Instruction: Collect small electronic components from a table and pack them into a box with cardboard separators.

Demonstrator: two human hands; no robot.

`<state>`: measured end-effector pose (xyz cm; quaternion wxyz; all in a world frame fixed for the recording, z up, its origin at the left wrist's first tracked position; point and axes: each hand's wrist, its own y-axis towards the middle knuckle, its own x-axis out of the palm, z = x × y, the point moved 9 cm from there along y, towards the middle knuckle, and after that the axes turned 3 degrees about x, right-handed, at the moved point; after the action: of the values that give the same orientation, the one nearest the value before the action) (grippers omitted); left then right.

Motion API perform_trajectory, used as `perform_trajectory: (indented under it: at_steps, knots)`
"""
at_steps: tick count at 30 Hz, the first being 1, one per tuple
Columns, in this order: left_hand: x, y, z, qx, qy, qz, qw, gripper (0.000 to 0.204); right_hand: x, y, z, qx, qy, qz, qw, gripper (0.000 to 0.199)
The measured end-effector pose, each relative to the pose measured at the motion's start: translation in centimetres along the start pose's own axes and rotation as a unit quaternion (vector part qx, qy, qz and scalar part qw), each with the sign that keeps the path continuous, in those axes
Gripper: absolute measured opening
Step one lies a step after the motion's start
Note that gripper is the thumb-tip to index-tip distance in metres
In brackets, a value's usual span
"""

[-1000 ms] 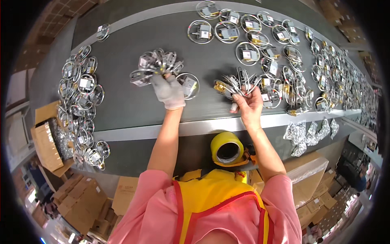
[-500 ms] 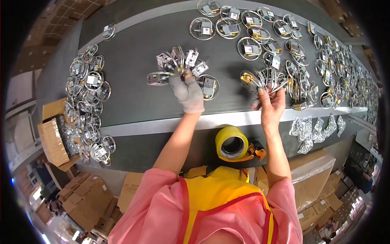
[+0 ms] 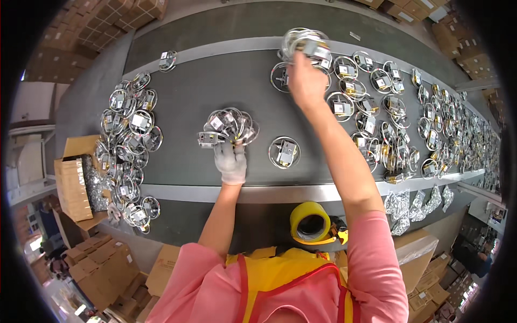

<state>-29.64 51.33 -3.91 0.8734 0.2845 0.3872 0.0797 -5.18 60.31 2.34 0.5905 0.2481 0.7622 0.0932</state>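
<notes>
My gloved left hand (image 3: 230,166) grips one bunch of coils (image 3: 231,123), fanned away from me over the worktop (image 3: 188,97), the leftmost box lying crosswise. My right hand (image 3: 308,83) grasps a second bunch (image 3: 309,44) at the far side — too blurred to count. One lone coil (image 3: 285,153) lies right of my left hand, its long axis roughly away from me — one tape roll (image 3: 301,211) nearer.

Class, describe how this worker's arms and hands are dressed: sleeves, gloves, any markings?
Short, plain pink sleeves leave both forearms bare. The left hand wears a thin, pale whitish glove that ends at the wrist. The right hand shows no full glove; blur hides finer details. No watch or bracelet shows on either wrist.
</notes>
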Motion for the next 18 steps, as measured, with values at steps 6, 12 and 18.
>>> perform_trajectory:
  at_steps: [6,12,18]
  knots:
    - [-1.2,1.1,-0.7,-0.059,-0.104,-0.010,0.993,0.015,6.9,-3.0,-5.9,-0.180,-0.152,-0.029,0.971,0.010]
    - [-1.8,0.1,-4.8,-0.247,-0.226,-0.015,0.942,0.010,8.9,-2.9,-5.1,-0.175,-0.257,-0.170,0.935,0.029]
    - [-4.3,-1.8,-3.5,-0.335,-0.320,-0.052,0.884,0.009,6.7,-3.0,-4.1,-0.202,-0.181,-0.147,0.951,0.029]
